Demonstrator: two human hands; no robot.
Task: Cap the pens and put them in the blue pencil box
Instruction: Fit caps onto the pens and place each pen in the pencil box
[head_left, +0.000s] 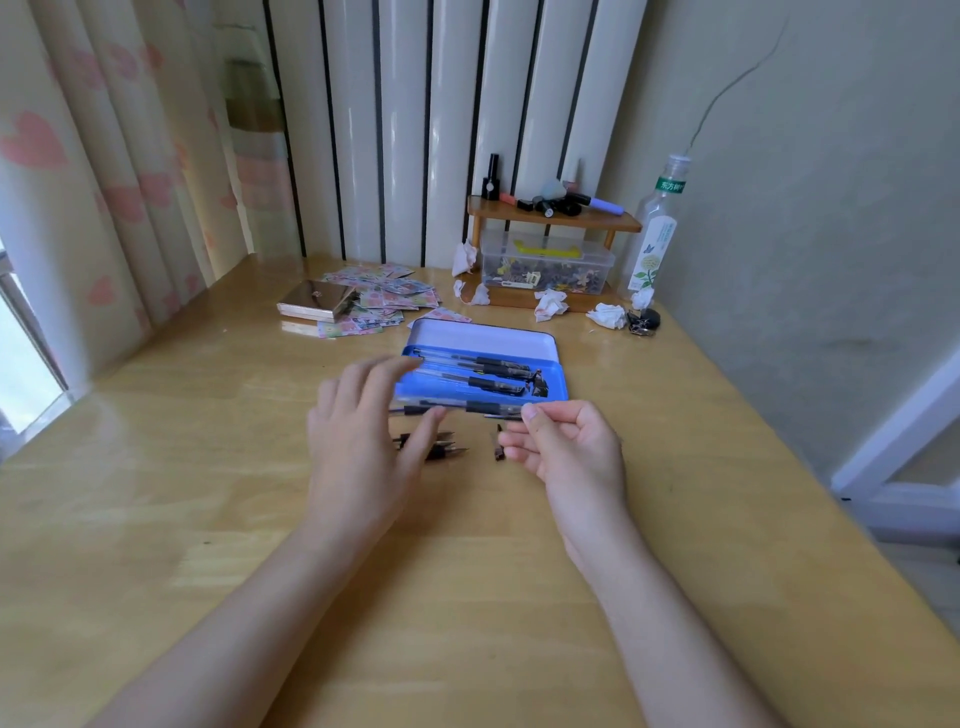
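Note:
The blue pencil box (558, 387) lies open mid-table, lid (483, 338) tipped back, with three black-grip pens (493, 371) inside. My right hand (566, 447) pinches one clear pen (467, 407) by its right end, level over the box's front edge. My left hand (363, 426) hovers with fingers spread at the pen's left end, thumb touching it. Loose black caps (441, 451) lie on the table beside my left hand, partly hidden by it. Another cap (500, 447) lies just left of my right hand.
A gold case (317, 301) and scattered floral cards (395, 296) lie behind the box at left. A wooden shelf (550, 218) with cosmetics, a clear storage box (545, 265), crumpled tissues (605, 314), keys (644, 319) and a bottle (657, 228) stand back right. Curtains hang at left.

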